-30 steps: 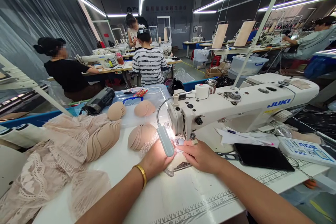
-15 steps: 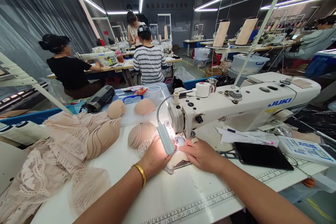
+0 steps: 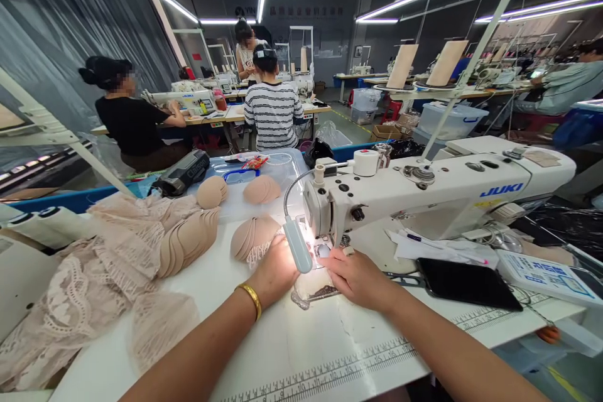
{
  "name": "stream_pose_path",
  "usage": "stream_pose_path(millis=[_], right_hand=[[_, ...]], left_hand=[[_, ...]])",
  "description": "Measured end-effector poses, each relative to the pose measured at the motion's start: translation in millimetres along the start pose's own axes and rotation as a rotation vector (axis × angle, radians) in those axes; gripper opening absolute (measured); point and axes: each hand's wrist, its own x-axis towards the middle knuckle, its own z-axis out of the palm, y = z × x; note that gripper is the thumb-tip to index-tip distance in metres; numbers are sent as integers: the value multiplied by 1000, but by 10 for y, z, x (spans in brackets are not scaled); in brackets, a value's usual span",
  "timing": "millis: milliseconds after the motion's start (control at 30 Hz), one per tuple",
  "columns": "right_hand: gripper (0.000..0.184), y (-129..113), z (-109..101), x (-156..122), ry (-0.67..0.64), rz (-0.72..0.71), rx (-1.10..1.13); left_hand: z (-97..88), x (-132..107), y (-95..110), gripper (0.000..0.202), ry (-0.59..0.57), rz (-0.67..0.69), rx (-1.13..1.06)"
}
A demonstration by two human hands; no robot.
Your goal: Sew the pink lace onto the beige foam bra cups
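Note:
My left hand (image 3: pixel 276 273) and my right hand (image 3: pixel 357 276) lie side by side on a small lace piece (image 3: pixel 315 286) under the needle of a white JUKI sewing machine (image 3: pixel 438 191). Both press the piece flat on the machine bed, fingers closed together on it. A grey gooseneck lamp (image 3: pixel 296 244) shines between the hands and hides part of the left fingers. A gold bangle sits on my left wrist. A stack of beige bra cups (image 3: pixel 252 235) lies just beyond my left hand.
Heaped beige lace (image 3: pixel 89 282) and more cup stacks (image 3: pixel 188 242) fill the left of the white table (image 3: pixel 301 358). A black tablet (image 3: pixel 466 286), papers and a control panel (image 3: pixel 546 273) lie at the right. Other people sew at tables behind.
Both hands have slid the lace piece slightly away, toward the needle. The camera has shifted a little.

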Motion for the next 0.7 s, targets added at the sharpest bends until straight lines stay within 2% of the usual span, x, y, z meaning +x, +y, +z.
stream_pose_path(millis=[300, 367, 433, 500, 567, 633, 700], right_hand=[[21, 59, 29, 22, 27, -36, -18], [21, 12, -40, 21, 35, -55, -22], [22, -121, -205, -38, 23, -64, 26], [21, -313, -429, -165, -21, -80, 206], [20, -496, -614, -348, -118, -105, 572], [24, -621, -647, -593, -373, -155, 979], [29, -681, -475, -915, -651, -143, 1293]], left_hand=[[-26, -6, 48, 27, 27, -17, 69], [-1, -5, 35, 27, 21, -12, 70], [40, -7, 12, 28, 13, -9, 57], [87, -5, -16, 29, 0, -15, 27], [137, 13, -46, 30, -22, -28, -12], [184, 45, -68, 32, -44, -47, -35], [213, 78, -68, 33, -63, -60, -22]])
